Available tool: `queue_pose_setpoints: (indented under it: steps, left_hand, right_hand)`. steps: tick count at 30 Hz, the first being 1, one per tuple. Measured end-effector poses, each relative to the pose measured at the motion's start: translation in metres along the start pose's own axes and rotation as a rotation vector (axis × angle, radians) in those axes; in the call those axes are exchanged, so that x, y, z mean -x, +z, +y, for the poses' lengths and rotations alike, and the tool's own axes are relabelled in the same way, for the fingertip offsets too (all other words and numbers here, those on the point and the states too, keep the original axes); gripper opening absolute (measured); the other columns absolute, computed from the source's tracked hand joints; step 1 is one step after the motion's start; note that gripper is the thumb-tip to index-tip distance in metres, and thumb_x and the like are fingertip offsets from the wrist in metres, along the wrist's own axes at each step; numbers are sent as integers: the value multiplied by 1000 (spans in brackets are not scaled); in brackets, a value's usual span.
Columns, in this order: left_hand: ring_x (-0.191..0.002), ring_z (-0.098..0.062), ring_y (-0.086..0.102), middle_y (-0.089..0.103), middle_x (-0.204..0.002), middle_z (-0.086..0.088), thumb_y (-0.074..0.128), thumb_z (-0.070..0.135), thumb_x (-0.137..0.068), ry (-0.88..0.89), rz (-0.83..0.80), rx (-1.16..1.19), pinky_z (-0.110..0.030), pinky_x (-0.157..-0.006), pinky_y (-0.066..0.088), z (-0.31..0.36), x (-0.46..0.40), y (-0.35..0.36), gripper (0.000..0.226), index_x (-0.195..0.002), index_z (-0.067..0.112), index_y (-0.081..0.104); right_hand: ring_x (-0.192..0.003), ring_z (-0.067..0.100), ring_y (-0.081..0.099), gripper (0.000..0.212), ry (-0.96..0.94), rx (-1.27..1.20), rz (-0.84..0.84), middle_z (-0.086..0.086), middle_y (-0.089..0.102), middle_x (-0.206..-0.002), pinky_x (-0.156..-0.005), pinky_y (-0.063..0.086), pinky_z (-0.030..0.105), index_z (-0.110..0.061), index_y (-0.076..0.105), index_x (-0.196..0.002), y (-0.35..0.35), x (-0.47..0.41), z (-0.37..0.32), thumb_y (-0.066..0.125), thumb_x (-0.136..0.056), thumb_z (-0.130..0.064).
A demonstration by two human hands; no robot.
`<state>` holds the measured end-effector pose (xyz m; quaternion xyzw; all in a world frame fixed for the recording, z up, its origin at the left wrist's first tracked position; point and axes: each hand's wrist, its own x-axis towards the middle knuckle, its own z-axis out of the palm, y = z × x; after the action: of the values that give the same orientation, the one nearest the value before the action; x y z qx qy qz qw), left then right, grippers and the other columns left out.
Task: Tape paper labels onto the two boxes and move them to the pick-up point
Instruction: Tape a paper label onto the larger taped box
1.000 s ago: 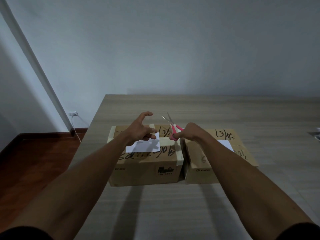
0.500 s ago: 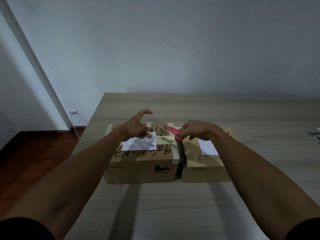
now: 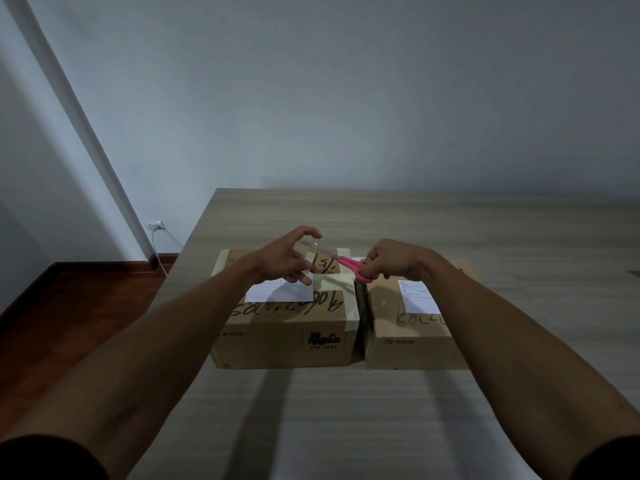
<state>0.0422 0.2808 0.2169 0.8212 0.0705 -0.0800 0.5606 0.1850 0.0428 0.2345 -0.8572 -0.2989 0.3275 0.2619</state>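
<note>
Place: plain room of a home or small office, cannot tell which
Walls: bare, pale wall (image 3: 346, 98)
Floor: dark red-brown wooden floor (image 3: 69, 306) with skirting board
Power: wall socket (image 3: 154, 224), white cable plugged in
Furniture: light wood-grain table (image 3: 485, 230), far edge against wall

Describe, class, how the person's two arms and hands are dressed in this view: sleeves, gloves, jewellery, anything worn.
Both forearms are bare from the lower frame corners up to the hands. The left hand and right hand wear no gloves, and no watch, ring or bracelet shows. A dark, black-looking sleeve edge appears at each bottom corner, covering the upper arm. No markings are visible.
</note>
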Motion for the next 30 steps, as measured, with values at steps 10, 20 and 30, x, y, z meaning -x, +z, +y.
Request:
queue_pose_setpoints:
  steps: [10,20,30]
  left_hand:
    - [-81,-30,76,78,-99,-16,67,7,-98,47,101,-82,-40,-73,56,-2,-3,15,79,-152,41,22]
    - [-85,-21,69,74,-93,-5,74,25,-93,-52,363,-369,-33,-75,50,-46,8,-11,75,-153,32,31]
    - [-88,-30,65,66,-124,-19,78,18,-85,-175,465,-656,-38,-78,54,-79,32,-43,80,-151,21,34]
  right_hand:
    - [-54,22,67,25,222,-110,186,13,69,-66,-55,60,31,4,65,-83,29,-8,0,84,-84,-14]
    - [-37,19,63,18,430,-363,268,19,69,-65,-38,50,26,8,63,-83,79,-23,-10,79,-86,0]
    - [-59,23,65,19,570,-259,-51,14,65,-53,-55,59,34,-3,53,-83,75,-38,-30,63,-97,2]
